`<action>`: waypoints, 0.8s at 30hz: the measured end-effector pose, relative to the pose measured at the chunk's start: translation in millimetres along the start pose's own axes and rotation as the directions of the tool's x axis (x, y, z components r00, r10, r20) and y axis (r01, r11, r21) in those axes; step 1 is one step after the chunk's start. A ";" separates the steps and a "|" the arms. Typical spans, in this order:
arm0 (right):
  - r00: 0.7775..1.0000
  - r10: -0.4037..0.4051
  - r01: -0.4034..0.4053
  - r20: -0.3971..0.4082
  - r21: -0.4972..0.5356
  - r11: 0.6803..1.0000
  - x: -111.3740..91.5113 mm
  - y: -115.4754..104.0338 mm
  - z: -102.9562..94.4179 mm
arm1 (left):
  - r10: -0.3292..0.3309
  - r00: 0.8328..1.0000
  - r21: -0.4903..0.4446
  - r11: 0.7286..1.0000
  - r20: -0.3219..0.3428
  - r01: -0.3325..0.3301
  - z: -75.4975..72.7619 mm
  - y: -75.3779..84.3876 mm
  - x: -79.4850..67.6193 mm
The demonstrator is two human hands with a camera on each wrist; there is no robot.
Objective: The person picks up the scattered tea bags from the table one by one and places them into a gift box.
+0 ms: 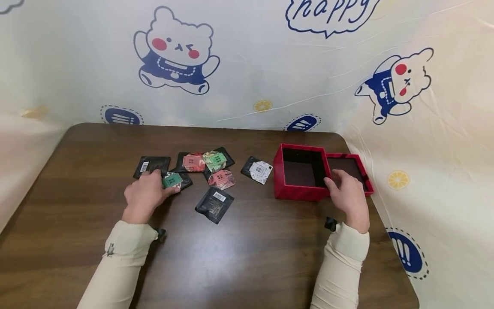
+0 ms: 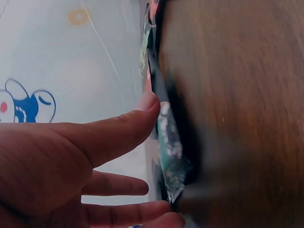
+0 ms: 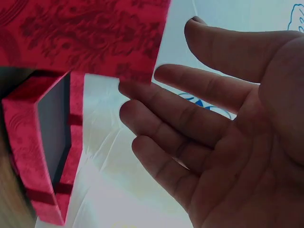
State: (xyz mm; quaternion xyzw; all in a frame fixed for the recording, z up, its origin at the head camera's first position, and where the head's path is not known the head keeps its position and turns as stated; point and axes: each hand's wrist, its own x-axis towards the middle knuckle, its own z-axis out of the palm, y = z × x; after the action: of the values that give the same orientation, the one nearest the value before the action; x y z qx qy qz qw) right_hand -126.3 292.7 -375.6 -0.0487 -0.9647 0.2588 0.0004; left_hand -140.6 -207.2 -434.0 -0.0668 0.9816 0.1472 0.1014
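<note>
In the head view my left hand is over a black sachet with a green label, its thumb and fingers spread along it. Up close, the thumb tip overlaps the tilted sachet, and fingertips are at its lower end. A black barcoded sachet lies just beyond those fingers. My right hand is at the near right corner of a red box, thumb by the corner. In the right wrist view its extended fingers pass beside the box's patterned wall, holding nothing.
Beside the box lies its red lid, inner side up. Several sachets are scattered mid-table: red-labelled, light green-labelled, pink-labelled, a barcoded one and a white-labelled one. A printed curtain hangs behind the brown table.
</note>
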 end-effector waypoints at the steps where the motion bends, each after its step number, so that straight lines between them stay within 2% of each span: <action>1: 1.000 0.010 -0.010 -0.001 -0.008 1.000 -1.2 0.9 0.4 | -0.013 1.000 -0.008 1.000 0.026 0.014 -0.1 -2.1 1.4; 4: 0.999 0.040 -0.040 0.000 -0.026 0.999 -3.8 4.8 2.0 | -0.049 0.995 -0.040 0.998 0.084 0.052 -1.2 -7.6 4.4; 7: 0.997 0.071 -0.071 -0.007 -0.031 0.997 -5.7 8.0 3.1 | -0.072 0.993 -0.084 0.993 0.098 0.080 -3.2 -12.0 4.7; 11: 0.996 0.082 -0.084 -0.029 -0.046 0.995 -5.8 11.9 3.5 | -0.087 0.993 -0.148 0.984 0.084 0.099 -8.1 -19.6 2.9; 17: 0.997 0.074 -0.075 -0.026 -0.047 0.996 -4.9 13.8 3.1 | -0.147 0.989 -0.234 0.962 0.005 0.144 -22.0 -36.7 6.5; 21: 0.996 0.087 -0.087 -0.019 -0.043 0.995 -4.6 13.2 2.4 | -0.211 0.977 -0.260 0.945 -0.026 0.197 -26.5 -49.5 13.0; 24: 0.996 0.086 -0.087 -0.013 -0.041 0.995 -3.6 12.4 2.4 | -0.269 0.963 -0.262 0.930 -0.012 0.256 -26.4 -57.5 18.5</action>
State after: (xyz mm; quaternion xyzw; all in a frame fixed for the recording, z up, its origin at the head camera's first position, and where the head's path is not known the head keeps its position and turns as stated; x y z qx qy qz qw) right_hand -121.6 301.8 -383.8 -0.0917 -0.9668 0.2383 -0.0065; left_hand -154.0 -271.5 -429.2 -0.2135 0.9384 0.2573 0.0873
